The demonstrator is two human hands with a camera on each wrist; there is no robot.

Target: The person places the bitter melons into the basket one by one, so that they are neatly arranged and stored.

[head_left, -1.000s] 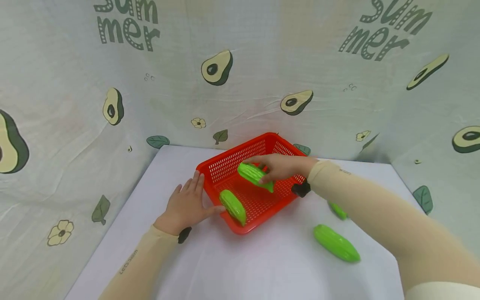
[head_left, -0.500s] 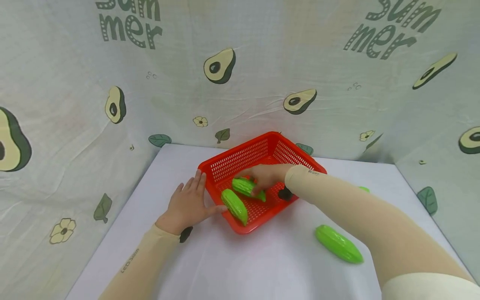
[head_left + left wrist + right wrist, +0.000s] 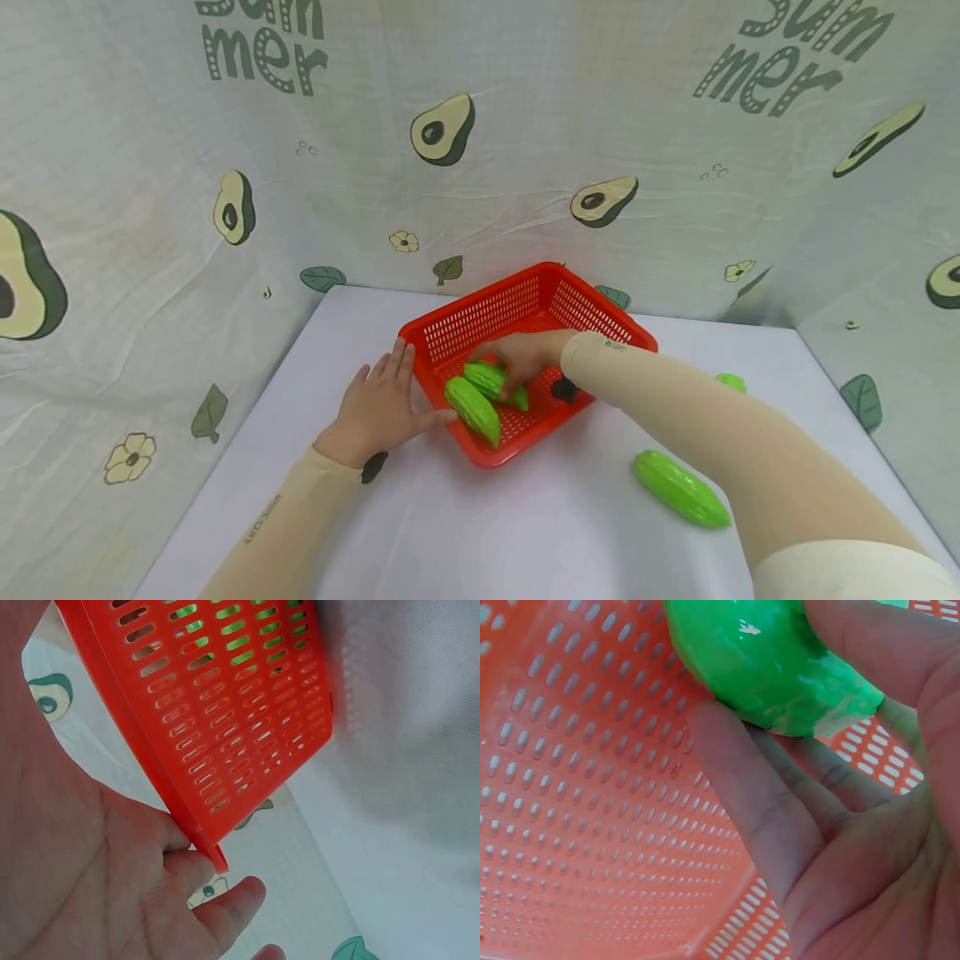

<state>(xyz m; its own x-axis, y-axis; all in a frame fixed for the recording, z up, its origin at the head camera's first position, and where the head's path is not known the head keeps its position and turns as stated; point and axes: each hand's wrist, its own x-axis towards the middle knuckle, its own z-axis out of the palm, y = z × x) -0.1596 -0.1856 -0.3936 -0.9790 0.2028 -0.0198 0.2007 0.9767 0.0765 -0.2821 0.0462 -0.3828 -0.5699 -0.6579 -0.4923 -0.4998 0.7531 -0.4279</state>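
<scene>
Inside the red plastic basket, my right hand holds a green ridged bitter melon low over the mesh floor. In the right wrist view, thumb and fingers lie on both sides of that bitter melon. A second bitter melon lies beside it, along the basket's left wall. My left hand rests against the basket's left rim, fingers extended and thumb spread to the near part of the rim. The left wrist view has the fingertips touching the rim of the perforated basket from outside.
Another bitter melon lies on the white tabletop right of the basket. Beyond the right forearm a green piece shows, mostly hidden by the sleeve. A printed cloth hangs behind and at both sides.
My right hand has lowered the bitter melon leftward into the basket, down beside the other one. The left hand has stayed at the rim. The view has shifted slightly.
</scene>
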